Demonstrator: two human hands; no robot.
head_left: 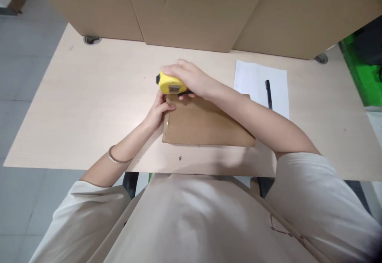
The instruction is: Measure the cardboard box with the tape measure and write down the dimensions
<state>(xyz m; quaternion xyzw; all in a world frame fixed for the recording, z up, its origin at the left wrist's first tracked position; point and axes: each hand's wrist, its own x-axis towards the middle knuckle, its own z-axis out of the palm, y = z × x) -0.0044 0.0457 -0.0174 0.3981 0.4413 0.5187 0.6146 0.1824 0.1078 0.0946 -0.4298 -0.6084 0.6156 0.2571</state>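
Note:
A yellow tape measure (172, 84) with black parts is gripped in my right hand (191, 78), over the far left corner of a closed brown cardboard box (205, 123). No drawn-out blade can be made out from here. My left hand (158, 110) is closed on the left edge of that box, its thumb lying on the top face and its other fingers partly hidden at the side, just below the tape measure. Clear tape shows along the box's left edge. My right forearm crosses above the box's far right part and hides some of it.
A white sheet of paper (253, 76) lies right of the box, with a black pen (269, 94) on it. Tall cardboard panels (191, 12) stand along the back of the light wooden table (89, 108). Cable holes (92, 40) sit near both back corners.

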